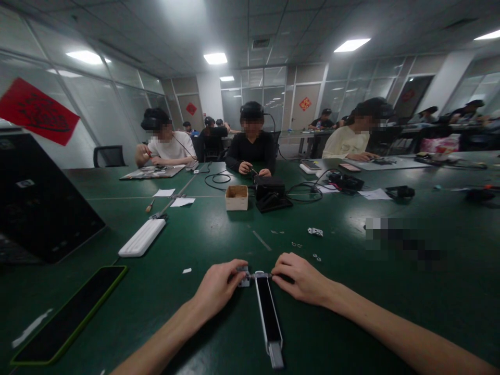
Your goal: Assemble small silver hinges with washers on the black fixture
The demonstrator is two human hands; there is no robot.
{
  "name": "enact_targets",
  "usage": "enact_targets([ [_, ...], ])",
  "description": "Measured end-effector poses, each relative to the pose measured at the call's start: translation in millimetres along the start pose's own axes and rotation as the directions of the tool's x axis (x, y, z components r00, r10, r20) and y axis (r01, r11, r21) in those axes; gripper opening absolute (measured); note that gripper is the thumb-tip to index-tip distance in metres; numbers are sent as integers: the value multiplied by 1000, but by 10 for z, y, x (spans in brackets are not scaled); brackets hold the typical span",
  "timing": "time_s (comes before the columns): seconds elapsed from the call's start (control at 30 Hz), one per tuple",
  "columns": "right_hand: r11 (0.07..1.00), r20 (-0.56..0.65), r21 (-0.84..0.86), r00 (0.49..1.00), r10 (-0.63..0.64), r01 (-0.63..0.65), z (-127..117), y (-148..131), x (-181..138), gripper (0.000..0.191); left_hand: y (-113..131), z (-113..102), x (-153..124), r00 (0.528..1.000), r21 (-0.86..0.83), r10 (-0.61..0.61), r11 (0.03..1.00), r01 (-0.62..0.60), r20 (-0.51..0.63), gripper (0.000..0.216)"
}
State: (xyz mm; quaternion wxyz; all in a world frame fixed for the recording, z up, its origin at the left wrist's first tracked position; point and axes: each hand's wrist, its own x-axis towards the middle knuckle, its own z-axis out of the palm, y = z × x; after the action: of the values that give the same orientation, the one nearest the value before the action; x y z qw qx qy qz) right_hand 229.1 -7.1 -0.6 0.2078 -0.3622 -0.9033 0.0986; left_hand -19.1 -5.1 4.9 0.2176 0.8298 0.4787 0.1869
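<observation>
A long narrow black device with a grey frame [269,312] lies on the green table [203,239], pointing away from me. My left hand [219,285] is closed on a small grey metal piece [244,277] at the device's far end. My right hand [299,276] is curled, its fingertips pinched on the same far end from the other side. Small metal parts [314,232] and screws [297,244] lie scattered just beyond my hands.
A phone in a green case [70,312] lies at front left, a white power strip [142,237] and a black laptop [39,203] further left. A small cardboard box [236,198] and black gear [271,194] sit mid-table. Three people work on the far side.
</observation>
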Motion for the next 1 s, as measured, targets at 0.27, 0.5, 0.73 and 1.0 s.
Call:
enact_targets([
  [0.27, 985, -31, -163, 998, 52, -57, -218, 181, 80, 24, -48, 60, -11, 996, 141, 76, 987, -81, 42, 30],
  [0.5, 723, 1, -464, 816, 578, -512, -662, 821, 13, 26, 25, 0, -33, 994, 125, 91, 987, -97, 52, 26],
  [0.73, 715, 37, -413, 774, 632, -564, -736, 1040, -60, 16, 67, 29, -39, 997, 158, 57, 985, -66, 61, 17],
  [1.0, 905, 61, -103, 906, 419, -412, -557, 307, 119, 14, 65, 43, -30, 993, 162, 86, 982, -99, 85, 17],
])
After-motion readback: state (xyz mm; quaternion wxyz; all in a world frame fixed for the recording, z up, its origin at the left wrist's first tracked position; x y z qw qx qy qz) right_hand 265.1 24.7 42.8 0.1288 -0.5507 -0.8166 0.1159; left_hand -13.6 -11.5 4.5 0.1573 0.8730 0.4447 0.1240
